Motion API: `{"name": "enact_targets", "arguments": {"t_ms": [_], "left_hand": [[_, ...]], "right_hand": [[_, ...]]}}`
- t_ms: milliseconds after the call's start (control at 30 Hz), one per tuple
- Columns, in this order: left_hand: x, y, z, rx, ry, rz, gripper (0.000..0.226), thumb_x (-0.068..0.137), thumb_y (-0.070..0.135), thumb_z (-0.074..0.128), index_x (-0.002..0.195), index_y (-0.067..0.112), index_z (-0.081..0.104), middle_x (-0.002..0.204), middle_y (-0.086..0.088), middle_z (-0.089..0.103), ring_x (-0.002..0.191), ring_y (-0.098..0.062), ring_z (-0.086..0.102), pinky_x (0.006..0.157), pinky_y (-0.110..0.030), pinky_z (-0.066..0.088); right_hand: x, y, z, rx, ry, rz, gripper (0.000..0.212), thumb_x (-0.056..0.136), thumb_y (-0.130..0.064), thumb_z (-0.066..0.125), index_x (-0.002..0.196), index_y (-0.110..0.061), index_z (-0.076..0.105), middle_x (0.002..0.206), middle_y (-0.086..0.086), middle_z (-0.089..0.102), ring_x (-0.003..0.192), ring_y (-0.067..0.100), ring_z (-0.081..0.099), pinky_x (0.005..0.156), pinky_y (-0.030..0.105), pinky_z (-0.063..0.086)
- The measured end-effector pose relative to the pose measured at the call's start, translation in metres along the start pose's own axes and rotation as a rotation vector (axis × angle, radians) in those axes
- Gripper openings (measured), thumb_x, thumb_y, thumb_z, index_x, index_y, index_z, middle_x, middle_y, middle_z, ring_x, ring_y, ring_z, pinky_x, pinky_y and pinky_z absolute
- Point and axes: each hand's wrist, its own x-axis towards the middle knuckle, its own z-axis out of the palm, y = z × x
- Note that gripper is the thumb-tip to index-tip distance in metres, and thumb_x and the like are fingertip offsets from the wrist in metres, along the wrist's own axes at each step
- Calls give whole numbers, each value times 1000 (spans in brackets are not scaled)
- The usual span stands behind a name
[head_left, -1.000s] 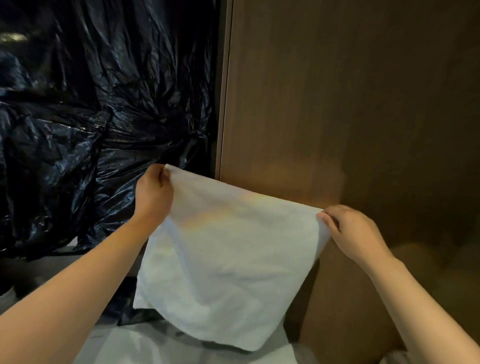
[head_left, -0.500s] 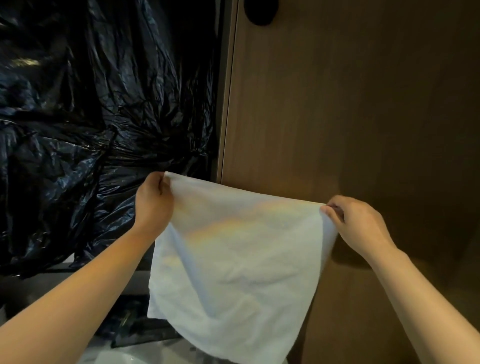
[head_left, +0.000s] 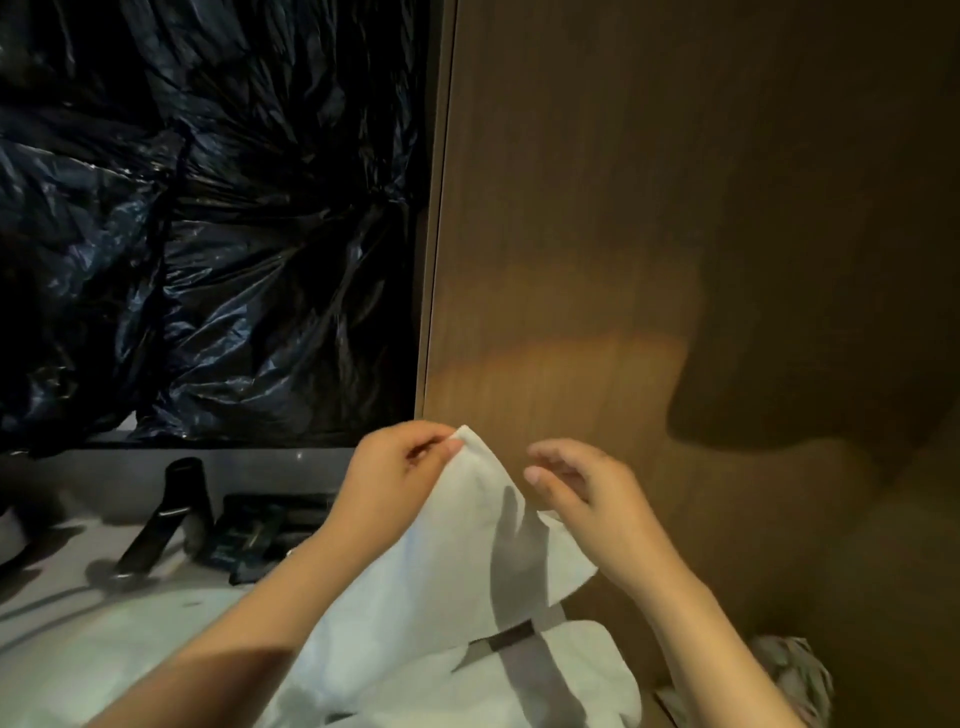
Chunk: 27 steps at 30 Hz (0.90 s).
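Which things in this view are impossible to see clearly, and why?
1. Head view: the right hand is blurred, so whether it holds the white cloth is unclear.
2. The cloth's lower edge hides behind the left forearm.
3. The black objects on the grey ledge are too dark to identify.
4. The patterned thing at bottom right is dim.

The cloth (head_left: 447, 561) is plain white; at 6 o'clock a grey strap (head_left: 537, 675) carries a dark brown band (head_left: 511, 636). The plastic sheet (head_left: 208, 234) at 10 o'clock is glossy black. The panel (head_left: 597, 208) at 1 o'clock is brown with fine vertical grain.
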Motion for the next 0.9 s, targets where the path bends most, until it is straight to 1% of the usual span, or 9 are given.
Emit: {"name": "enact_targets", "arguments": {"t_ms": [100, 200, 300, 433, 533, 633, 767, 867, 900], "left_hand": [[-21, -3, 10, -21, -34, -8, 11, 89, 22, 66, 93, 21, 76, 82, 8, 68, 80, -2, 61, 70, -15, 48], [-39, -5, 17, -84, -56, -43, 11, 88, 20, 68, 92, 21, 77, 83, 6, 70, 79, -5, 63, 71, -19, 50], [-50, -7, 23, -140, -38, -122, 10, 86, 18, 70, 90, 23, 77, 79, 7, 72, 75, -7, 65, 69, -16, 51], [-60, -7, 26, -185, -43, -183, 15, 83, 16, 72, 86, 31, 70, 80, 15, 69, 73, -5, 63, 66, -14, 52], [-66, -10, 22, -163, -110, -146, 19, 83, 15, 72, 87, 31, 63, 83, 14, 66, 75, -8, 61, 67, -15, 50], [-70, -13, 18, -136, -131, -126, 19, 84, 14, 71, 82, 32, 65, 81, 11, 65, 74, -11, 59, 66, -15, 48], [-70, -12, 20, -132, -132, -107, 18, 84, 13, 72, 79, 31, 68, 79, 13, 67, 75, -8, 60, 65, -11, 45], [-66, -12, 18, -84, -209, -86, 8, 85, 24, 71, 78, 27, 71, 77, 15, 67, 77, -6, 61, 66, -12, 44], [-64, -13, 16, -45, -242, -77, 12, 86, 29, 70, 76, 25, 72, 75, 14, 67, 76, -7, 60, 66, -15, 44]], "right_hand": [[-17, 0, 23, 106, -11, 19, 34, 95, -43, 55, 129, -38, 57, 128, -24, 54, 116, -6, 51, 94, 14, 45], [-30, 0, 40, 245, -41, 72, 34, 96, -41, 53, 129, -36, 59, 129, -20, 58, 118, -1, 53, 101, 24, 46], [-40, 0, 50, 325, -33, 90, 22, 97, -34, 55, 113, -30, 69, 107, -17, 70, 102, 4, 63, 89, 28, 54], [-49, 4, 57, 332, 14, 106, 16, 98, -28, 54, 94, -27, 69, 88, -12, 70, 85, 7, 65, 71, 20, 51], [-51, 7, 61, 295, 58, 134, 17, 100, -31, 50, 91, -27, 65, 87, -10, 67, 84, 9, 62, 70, 24, 52], [-52, 5, 63, 319, 18, 118, 16, 99, -34, 50, 94, -27, 64, 90, -10, 67, 87, 11, 63, 74, 31, 54], [-52, 1, 62, 331, 0, 67, 14, 99, -31, 52, 97, -29, 66, 92, -13, 68, 91, 9, 63, 74, 21, 51], [-51, -3, 59, 349, 60, 76, 16, 100, -30, 50, 95, -26, 64, 90, -10, 66, 88, 9, 62, 70, 18, 47], [-50, -4, 57, 359, 97, 73, 17, 101, -31, 49, 94, -25, 63, 89, -10, 65, 86, 8, 61, 69, 17, 47]]}}
